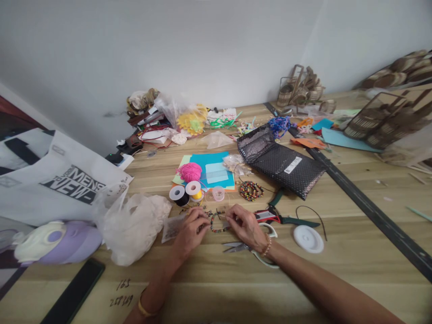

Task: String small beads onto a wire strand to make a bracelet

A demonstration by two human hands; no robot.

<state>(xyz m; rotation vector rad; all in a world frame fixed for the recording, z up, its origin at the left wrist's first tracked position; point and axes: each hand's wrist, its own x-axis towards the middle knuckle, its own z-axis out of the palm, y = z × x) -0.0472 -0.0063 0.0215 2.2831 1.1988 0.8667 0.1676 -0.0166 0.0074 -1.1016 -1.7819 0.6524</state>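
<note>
A small beaded bracelet in mixed colours lies on the table as a loop between my two hands, with dark cord at its top side. My left hand is closed in a pinch at its left, on a thin cord end that hardly shows. On the other side my right hand pinches the cord too, its fingertips close to the beads. Open-bladed scissors lie partly under my right hand and wrist. A clear bag of small dark pieces sits beside my left hand.
Behind the hands stand thread spools, a pink yarn ball and a pile of beaded strands. Right are green-handled pliers, a white lid and a black bubble mailer. Left are a plastic bag and a phone.
</note>
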